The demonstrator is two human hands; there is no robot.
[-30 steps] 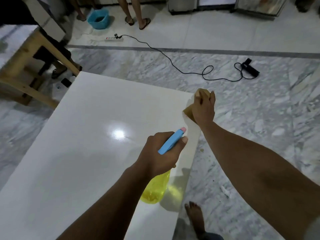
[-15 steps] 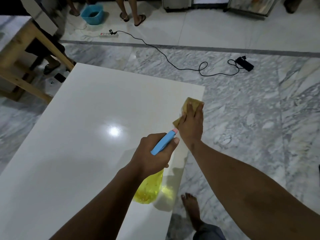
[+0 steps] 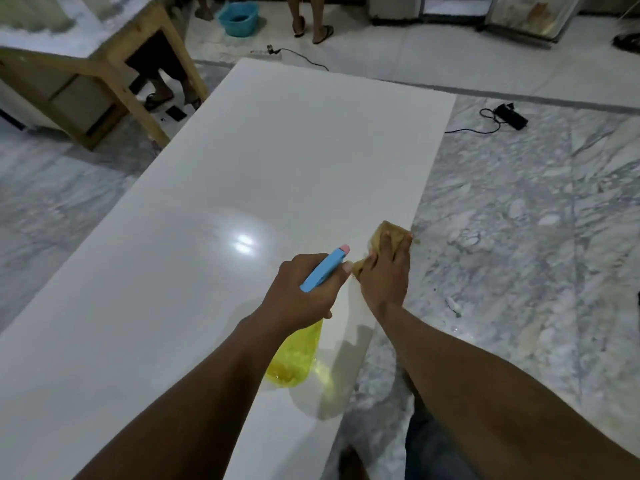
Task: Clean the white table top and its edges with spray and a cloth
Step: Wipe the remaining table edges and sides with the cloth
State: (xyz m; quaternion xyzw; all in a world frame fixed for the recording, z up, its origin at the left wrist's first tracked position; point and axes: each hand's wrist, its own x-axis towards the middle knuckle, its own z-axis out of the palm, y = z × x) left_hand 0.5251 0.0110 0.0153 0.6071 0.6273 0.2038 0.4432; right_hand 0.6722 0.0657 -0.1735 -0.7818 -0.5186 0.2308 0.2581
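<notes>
Item: white table top, glossy, with 1 bright light reflection near its middle; right long edge borders a marbled floor. Item: right hand, laid flat with fingers spread and pressed down on a yellow-brown cloth, which sits on the table top at its right edge, 1 corner just reaching the rim. Item: left hand, fingers curled closed around the neck of a spray bottle; blue trigger head with pink nozzle tip points up and away, yellow translucent body hangs below the hand, just above the surface near the right edge; whether a finger rests on the trigger cannot be told. Step in hand, as judged: wiping along the right edge. Next move, as judged: steady downward pressure on the cloth, travel along the rim, and wrapping the cloth over the side face; bottle kept clear of the wiping path.
</notes>
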